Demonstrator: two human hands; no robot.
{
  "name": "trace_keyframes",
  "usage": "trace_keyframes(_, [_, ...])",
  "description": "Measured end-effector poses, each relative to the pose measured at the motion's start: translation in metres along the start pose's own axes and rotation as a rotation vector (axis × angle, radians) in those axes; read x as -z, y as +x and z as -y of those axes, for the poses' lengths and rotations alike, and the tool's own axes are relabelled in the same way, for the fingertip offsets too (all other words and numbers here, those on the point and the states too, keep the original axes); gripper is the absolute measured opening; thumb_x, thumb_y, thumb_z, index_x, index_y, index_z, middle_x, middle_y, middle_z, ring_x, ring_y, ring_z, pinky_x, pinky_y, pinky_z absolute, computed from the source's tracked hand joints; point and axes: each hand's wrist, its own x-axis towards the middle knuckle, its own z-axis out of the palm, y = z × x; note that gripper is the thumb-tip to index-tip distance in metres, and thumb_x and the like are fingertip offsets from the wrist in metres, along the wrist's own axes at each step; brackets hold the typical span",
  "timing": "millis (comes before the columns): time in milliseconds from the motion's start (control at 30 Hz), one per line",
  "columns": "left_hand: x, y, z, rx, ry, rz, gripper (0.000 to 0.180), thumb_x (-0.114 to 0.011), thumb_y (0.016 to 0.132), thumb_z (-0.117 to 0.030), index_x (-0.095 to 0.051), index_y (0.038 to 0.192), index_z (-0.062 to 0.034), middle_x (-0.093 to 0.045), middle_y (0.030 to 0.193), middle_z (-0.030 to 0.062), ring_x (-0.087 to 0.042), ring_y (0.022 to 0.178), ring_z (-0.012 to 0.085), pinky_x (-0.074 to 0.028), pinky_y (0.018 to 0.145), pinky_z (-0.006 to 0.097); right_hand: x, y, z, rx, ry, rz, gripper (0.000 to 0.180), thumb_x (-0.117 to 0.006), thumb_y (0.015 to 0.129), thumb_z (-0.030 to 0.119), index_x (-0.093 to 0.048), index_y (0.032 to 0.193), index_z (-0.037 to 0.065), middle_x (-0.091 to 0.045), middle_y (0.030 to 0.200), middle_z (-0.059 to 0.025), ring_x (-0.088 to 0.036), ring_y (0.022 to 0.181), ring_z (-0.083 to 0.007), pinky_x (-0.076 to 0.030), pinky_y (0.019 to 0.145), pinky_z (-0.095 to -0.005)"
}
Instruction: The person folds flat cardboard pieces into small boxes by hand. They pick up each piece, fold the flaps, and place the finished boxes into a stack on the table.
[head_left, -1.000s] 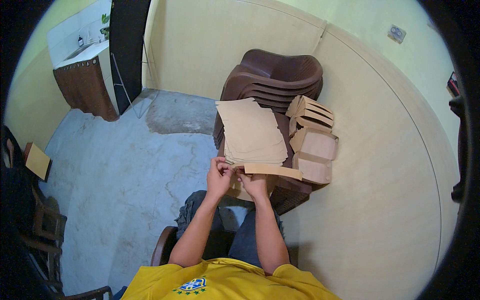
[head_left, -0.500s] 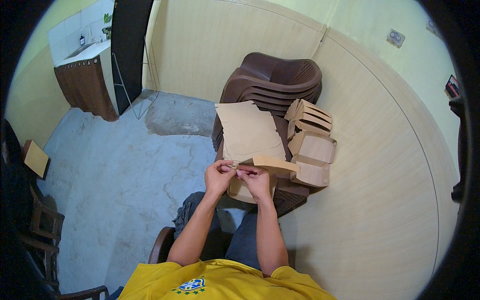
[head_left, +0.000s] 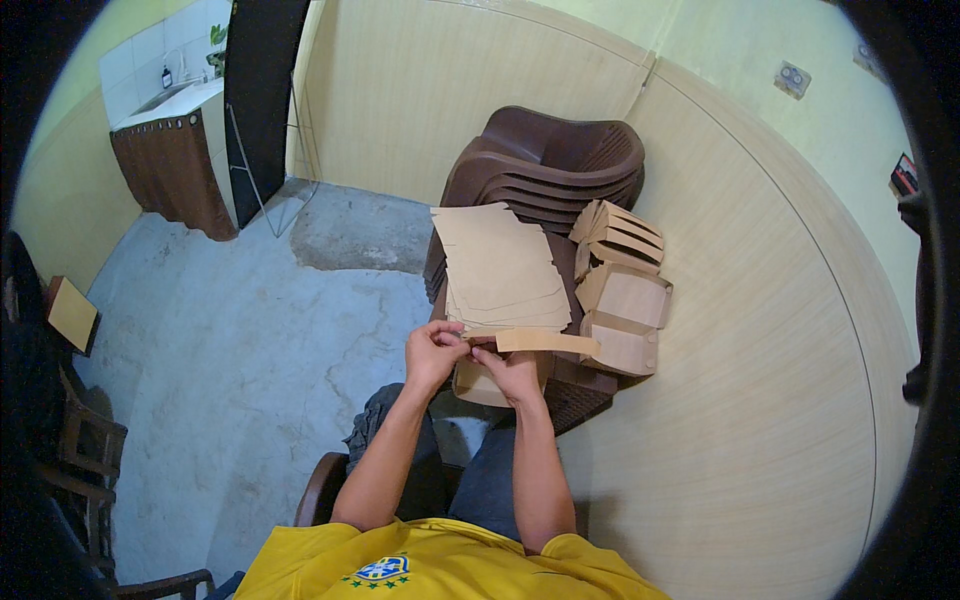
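Both hands are on a partly folded brown cardboard box (head_left: 548, 340) above the front of a stack of chairs. My left hand (head_left: 434, 355) pinches its left corner, thumb and fingers close together. At the same corner my right hand (head_left: 514, 374) grips the box wall, its thumb pointing toward the left hand. A long raised flap stretches right from the hands; the lower part of the box shows beneath them. The small folds between the fingertips are hidden. Just beyond lie flat cardboard blanks (head_left: 500, 262) in a pile.
Brown plastic chairs (head_left: 560, 150) stand stacked ahead, against the panelled wall (head_left: 740, 300). An opened cardboard box (head_left: 628, 310) rests at the right, with nested boxes (head_left: 620, 240) behind it. Far left are a curtained sink (head_left: 170, 105) and a dark door panel (head_left: 265, 110).
The long flap has tipped lower and swung slightly to the left. My left hand has shifted a little left, and both hands stay at the box corner.
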Motion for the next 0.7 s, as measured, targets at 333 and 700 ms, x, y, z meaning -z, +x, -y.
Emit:
trace_keyframes(333, [-0.002, -0.006, -0.004, -0.029, 0.203, -0.083, 0.033, -0.086, 0.077, -0.007, -0.08, 0.11, -0.0024, -0.081, 0.084, 0.0059, -0.075, 0.076, 0.013, -0.06, 0.074, 0.031, -0.004, -0.004, 0.007, -0.044, -0.031, 0.003, 0.036, -0.086, 0.084, -0.005, -0.078, 0.118, 0.002, -0.08, 0.109, -0.0079, -0.074, 0.104, -0.0187, -0.061, 0.092, -0.0339])
trace_keyframes(700, [0.009, -0.009, -0.007, 0.035, 0.161, 0.004, 0.03, -0.087, 0.084, -0.011, -0.084, 0.112, -0.0024, -0.083, 0.088, 0.0088, -0.077, 0.077, 0.0131, -0.06, 0.075, 0.03, -0.001, -0.004, 0.012, -0.032, -0.05, 0.059, 0.025, -0.089, 0.087, 0.001, -0.083, 0.111, 0.003, -0.082, 0.107, -0.0068, -0.075, 0.098, -0.0164, -0.061, 0.093, -0.032])
